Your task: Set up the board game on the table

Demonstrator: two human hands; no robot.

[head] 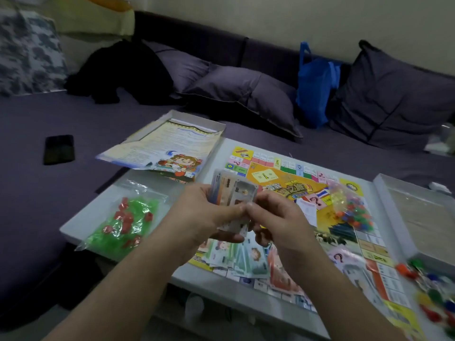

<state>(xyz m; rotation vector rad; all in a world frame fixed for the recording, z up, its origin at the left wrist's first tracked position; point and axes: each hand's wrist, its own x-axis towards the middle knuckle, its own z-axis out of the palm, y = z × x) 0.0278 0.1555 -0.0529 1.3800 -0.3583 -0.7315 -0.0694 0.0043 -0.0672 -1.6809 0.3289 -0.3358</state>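
Observation:
A colourful game board [283, 178] lies open on the white table [98, 212]. Above its near-left corner my left hand [204, 212] grips a stack of cards [234, 190] from the left. My right hand [278, 222] pinches the stack's lower right edge. Paper play money [246, 259] lies spread on the board under my hands. A clear bag of green and red houses [125, 220] rests on the table's left part. Another bag of mixed coloured pieces [352, 207] sits on the board's right side.
The box lid with a rule sheet [172, 146] sits at the table's far left corner, and the box base [423, 217] stands at the right. Loose coloured pawns [428, 291] lie near the right edge. A phone [59, 148], pillows [246, 94] and a blue bag [315, 87] lie on the sofa behind.

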